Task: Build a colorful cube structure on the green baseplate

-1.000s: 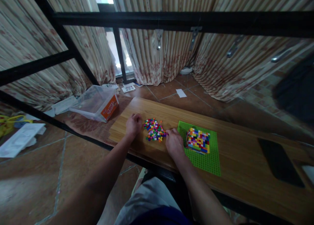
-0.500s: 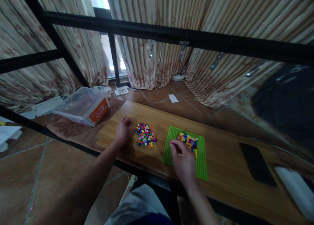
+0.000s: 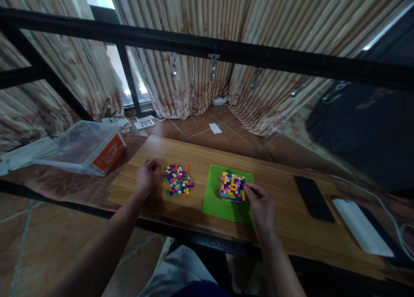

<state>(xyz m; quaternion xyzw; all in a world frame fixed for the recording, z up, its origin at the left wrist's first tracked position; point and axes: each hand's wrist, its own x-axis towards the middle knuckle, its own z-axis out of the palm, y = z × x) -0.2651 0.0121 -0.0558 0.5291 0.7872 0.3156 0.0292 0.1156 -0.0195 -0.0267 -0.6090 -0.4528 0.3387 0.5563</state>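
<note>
My right hand [image 3: 261, 202] pinches a small pink toy brick [image 3: 245, 185] at the right side of a block of many-coloured bricks [image 3: 232, 186]. That block stands on a green studded baseplate [image 3: 211, 204], and all its visible top is a patchwork of colours. Whether the pinched brick touches the block I cannot tell. My left hand [image 3: 148, 176] rests on the wooden table with fingers curled closed; anything inside them is hidden. Just right of it lies a loose pile of small coloured bricks [image 3: 178, 179].
A clear plastic box [image 3: 80, 148] with an orange label is left of the wooden table [image 3: 190, 150]. On the table's right lie a black phone [image 3: 313, 198] and a white oblong object [image 3: 362, 225] near a cable. A black metal bar [image 3: 194, 42] crosses beyond the table.
My right hand has moved from over the block's left front to its right side, uncovering the block, with the pink brick still pinched. My left hand stays by the pile. The view has shifted right.
</note>
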